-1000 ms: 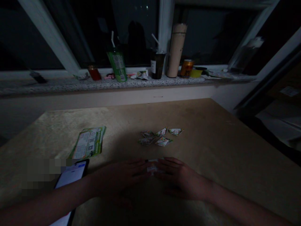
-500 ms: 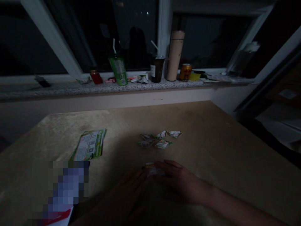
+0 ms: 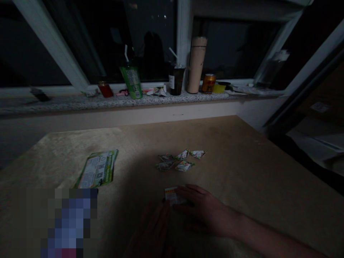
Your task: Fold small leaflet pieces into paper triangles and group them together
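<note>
In dim light a small folded printed paper [image 3: 172, 195] lies on the tan table [image 3: 242, 161] near the front. My right hand [image 3: 200, 208] rests flat on it, fingers stretched over its right part. My left hand [image 3: 154, 227] lies just below and left of the paper, fingers extended, its tips near the paper's lower left corner. Several small folded paper pieces [image 3: 178, 161] sit in a cluster a little farther back.
A stack of green printed leaflets [image 3: 98, 170] lies at the left, with a blurred-out phone [image 3: 70, 222] in front of it. The stone windowsill [image 3: 67, 104] carries a green cup [image 3: 131, 80], a dark cup [image 3: 176, 79], a tall beige flask [image 3: 196, 64] and a can [image 3: 208, 83].
My left hand has pulled back toward me, off the paper's left part, so more of the paper shows. The right hand stays on it. The view shifted slightly.
</note>
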The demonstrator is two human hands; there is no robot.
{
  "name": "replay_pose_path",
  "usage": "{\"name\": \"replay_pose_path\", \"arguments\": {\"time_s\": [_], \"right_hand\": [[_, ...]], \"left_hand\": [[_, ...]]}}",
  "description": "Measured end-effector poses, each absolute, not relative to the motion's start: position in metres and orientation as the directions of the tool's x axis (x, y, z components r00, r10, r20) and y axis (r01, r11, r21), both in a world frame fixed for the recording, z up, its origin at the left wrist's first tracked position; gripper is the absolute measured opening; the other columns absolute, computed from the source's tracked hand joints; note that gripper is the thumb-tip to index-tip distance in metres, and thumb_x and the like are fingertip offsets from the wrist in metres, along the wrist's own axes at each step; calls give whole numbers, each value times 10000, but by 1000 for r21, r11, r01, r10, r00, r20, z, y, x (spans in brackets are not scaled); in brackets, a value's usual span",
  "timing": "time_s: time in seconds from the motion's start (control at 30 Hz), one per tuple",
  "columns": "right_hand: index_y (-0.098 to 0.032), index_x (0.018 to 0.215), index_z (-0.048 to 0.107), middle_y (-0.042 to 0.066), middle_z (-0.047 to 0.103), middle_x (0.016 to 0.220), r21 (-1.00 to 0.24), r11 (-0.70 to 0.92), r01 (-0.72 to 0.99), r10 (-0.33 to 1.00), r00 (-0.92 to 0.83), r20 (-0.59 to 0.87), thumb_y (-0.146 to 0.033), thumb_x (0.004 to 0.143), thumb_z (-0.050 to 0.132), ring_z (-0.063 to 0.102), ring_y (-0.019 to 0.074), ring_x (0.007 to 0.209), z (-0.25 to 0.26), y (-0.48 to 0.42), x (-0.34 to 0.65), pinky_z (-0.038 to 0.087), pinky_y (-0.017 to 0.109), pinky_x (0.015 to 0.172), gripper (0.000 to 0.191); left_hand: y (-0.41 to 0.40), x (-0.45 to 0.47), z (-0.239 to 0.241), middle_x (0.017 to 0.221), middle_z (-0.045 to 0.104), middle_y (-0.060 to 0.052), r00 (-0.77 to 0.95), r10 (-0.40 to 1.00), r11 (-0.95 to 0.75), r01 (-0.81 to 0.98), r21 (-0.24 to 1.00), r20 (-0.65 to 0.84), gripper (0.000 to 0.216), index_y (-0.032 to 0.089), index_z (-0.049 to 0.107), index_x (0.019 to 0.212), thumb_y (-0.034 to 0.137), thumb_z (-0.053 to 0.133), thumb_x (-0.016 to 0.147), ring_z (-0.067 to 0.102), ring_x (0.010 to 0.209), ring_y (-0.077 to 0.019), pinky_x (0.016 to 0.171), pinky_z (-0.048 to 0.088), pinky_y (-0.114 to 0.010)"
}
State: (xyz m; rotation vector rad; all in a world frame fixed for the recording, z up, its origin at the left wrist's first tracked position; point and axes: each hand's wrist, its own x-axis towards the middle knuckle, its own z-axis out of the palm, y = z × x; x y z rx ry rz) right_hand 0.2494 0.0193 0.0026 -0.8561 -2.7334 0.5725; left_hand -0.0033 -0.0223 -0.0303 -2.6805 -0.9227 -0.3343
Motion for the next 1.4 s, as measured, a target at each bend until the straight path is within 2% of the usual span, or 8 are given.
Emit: {"name": "replay_pose_path", "arguments": {"time_s": [0.13,0.3,0.43,0.57,0.7,0.93,1.27,1.4], "right_hand": [[-238,1346,494,122,325,1493,-416,761,499,585,-804,106,-438,897,547,284,271,1370,5,18,252,194,483,1126,495],[-236,1283,558,83,372,1469,-354,761,544,615,-778,128,-400,903,540,193,297,1398,6,16,253,68,545,1139,414],[-247,1234,594,68,407,1440,-346,761,550,619,-775,130,-356,908,532,199,280,1397,7,15,253,45,540,1144,349],[-238,1234,592,83,415,1432,-314,763,565,626,-767,143,-357,901,545,200,284,1395,5,15,254,41,548,1140,356],[-249,1188,622,57,461,1394,-304,769,562,627,-756,190,-301,936,483,252,246,1377,0,14,255,62,513,1152,293],[-234,1122,647,66,520,1329,-275,779,564,624,-740,250,-283,908,530,326,256,1332,1,14,255,113,536,1139,249],[-213,992,694,83,595,1200,-296,765,571,643,-690,331,-227,909,522,403,250,1285,2,12,253,187,533,1127,191],[-199,1065,673,102,583,1220,-289,782,553,624,-691,365,-255,904,533,391,256,1295,2,12,254,158,535,1134,221]], "left_hand": [[-19,-7,-47,1388,478,-147,758,554,-760,629,-163,343,650,80,236,1470,399,381,923,327,1326,-279,1128,72,-432],[-16,-13,-54,1427,418,-164,764,552,-774,619,-136,335,710,67,209,1479,446,400,910,309,1334,-318,1124,75,-471],[-17,-15,-54,1448,396,-133,762,582,-778,624,-79,284,706,104,187,1490,431,410,905,328,1328,-304,1122,109,-461],[-16,-17,-52,1461,379,-112,756,598,-773,632,-55,268,700,119,213,1485,430,437,899,300,1346,-279,1132,17,-444],[-15,-17,-43,1459,389,-95,771,586,-784,617,-69,249,642,138,317,1451,445,450,902,246,1372,-263,1127,-75,-447],[-14,-14,-31,1436,426,-88,789,561,-777,606,-171,250,587,114,399,1395,441,432,909,255,1362,-255,1126,-49,-486],[-15,-14,-37,1419,451,-94,776,564,-773,616,-151,282,611,123,425,1383,495,462,899,287,1348,-274,1138,32,-475],[-15,-16,-39,1430,434,-100,780,568,-775,615,-148,262,623,132,409,1401,510,445,907,287,1350,-279,1133,46,-473]]}}
